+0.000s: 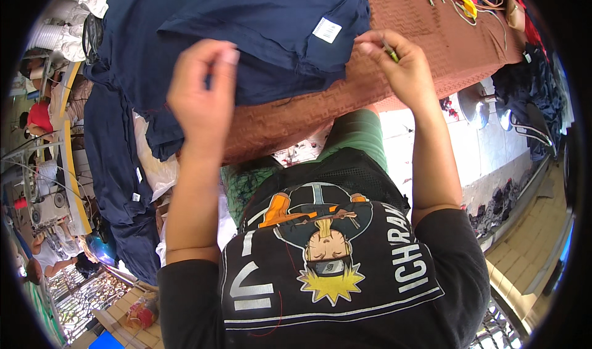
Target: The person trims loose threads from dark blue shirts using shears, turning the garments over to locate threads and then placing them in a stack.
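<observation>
Dark navy cloth garments [265, 16] lie piled on a brown textured cover. A white tag [327, 30] sits on the top garment near its right edge. Above the near part of the cloth is my left hand [206, 87], its thumb and forefinger pinched together; whatever is between the tips is too small to make out. My right hand [401, 65] is just right of the garment, over the brown cover, closed around a small yellow-green tool [391, 52] with a dark, thin part. Its fingertips are pinched as well.
The brown cover [444, 34] spreads over the work surface. Cords with a yellow piece [468, 7] lie at its far right. More navy garments [117, 170] hang down on the left, beside clear plastic [154, 158]. A metal fan-like object [475, 105] stands at the right, near dark clothes.
</observation>
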`<state>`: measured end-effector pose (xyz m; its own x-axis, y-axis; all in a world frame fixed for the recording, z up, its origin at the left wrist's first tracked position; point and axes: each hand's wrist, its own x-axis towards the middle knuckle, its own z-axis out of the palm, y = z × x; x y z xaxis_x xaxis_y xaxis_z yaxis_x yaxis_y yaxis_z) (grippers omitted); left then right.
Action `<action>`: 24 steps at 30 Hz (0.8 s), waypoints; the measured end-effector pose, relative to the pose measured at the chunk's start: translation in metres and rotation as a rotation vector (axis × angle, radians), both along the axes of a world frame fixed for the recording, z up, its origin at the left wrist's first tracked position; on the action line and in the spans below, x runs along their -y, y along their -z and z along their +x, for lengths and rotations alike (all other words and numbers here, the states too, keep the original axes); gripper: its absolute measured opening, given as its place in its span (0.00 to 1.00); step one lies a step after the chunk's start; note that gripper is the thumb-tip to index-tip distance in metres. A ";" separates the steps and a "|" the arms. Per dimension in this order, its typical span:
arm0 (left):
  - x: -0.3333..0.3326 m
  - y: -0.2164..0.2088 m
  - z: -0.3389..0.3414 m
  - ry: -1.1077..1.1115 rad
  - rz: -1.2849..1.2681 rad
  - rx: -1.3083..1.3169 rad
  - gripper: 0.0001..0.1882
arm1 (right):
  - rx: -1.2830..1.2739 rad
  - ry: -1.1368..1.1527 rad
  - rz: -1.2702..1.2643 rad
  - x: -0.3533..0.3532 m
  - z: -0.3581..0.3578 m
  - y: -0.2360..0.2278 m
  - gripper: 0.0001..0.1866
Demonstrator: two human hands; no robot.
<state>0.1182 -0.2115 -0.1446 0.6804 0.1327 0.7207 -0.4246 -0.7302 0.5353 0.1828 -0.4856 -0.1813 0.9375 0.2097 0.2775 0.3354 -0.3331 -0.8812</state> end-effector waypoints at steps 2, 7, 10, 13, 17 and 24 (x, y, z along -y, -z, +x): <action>0.025 0.019 -0.010 0.090 -0.044 -0.094 0.07 | 0.004 -0.024 -0.059 -0.011 -0.009 0.001 0.16; 0.043 0.035 0.009 0.214 0.454 -0.035 0.16 | 0.216 -0.052 -0.263 -0.026 -0.009 0.023 0.14; 0.042 0.041 0.031 0.233 0.582 -0.107 0.18 | 0.165 -0.061 -0.329 -0.023 0.003 0.038 0.11; 0.040 0.053 0.043 0.201 0.601 -0.174 0.16 | 0.125 -0.076 -0.365 -0.020 0.004 0.034 0.12; 0.047 0.060 0.041 0.180 0.530 -0.237 0.15 | 0.140 -0.081 -0.387 -0.015 0.003 0.037 0.12; 0.064 0.059 0.027 0.310 0.145 -0.607 0.09 | 0.144 -0.161 -0.474 0.000 -0.023 0.010 0.08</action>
<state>0.1450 -0.2751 -0.2039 0.9595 -0.2020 0.1962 -0.2816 -0.7058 0.6501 0.1600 -0.4859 -0.1915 0.8423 0.4820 0.2412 0.5221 -0.6188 -0.5870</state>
